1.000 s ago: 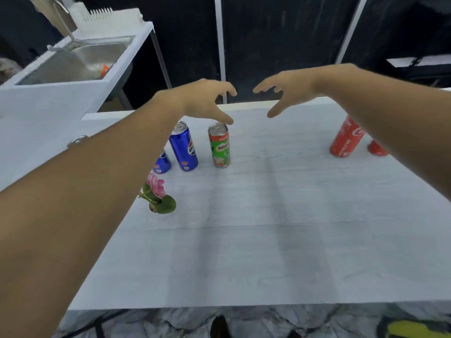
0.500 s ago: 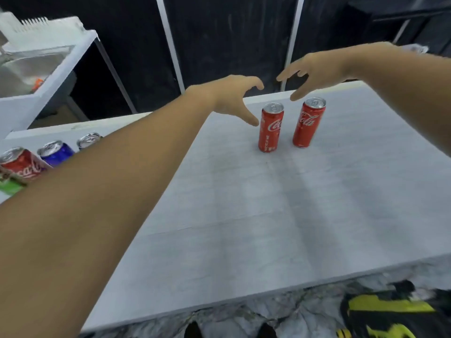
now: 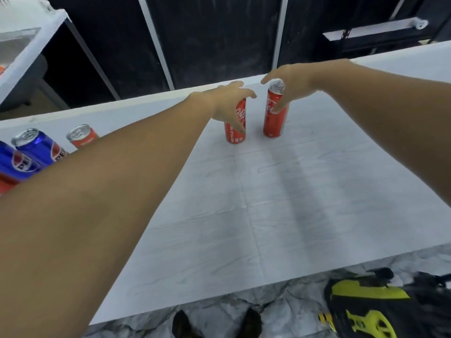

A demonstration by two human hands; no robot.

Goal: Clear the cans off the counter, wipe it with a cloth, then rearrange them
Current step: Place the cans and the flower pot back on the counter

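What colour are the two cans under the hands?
Both cans are red with white lettering, seen in the head view.

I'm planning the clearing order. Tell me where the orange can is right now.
In the head view the orange can stands far left on the counter, just right of the two blue Pepsi cans, partly hidden behind the left forearm.

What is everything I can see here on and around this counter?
red cola cans: 2, red, upright side by side, far middle of counter
blue cans: 2, blue, left edge, partly cut off
orange-red can: 1, left, behind the forearm
counter: 1, pale grey-white
bag: 1, black and yellow-green, floor, lower right
shoes: 2, dark, floor below counter
left hand: wrapped round the left red can
right hand: wrapped round the right red can
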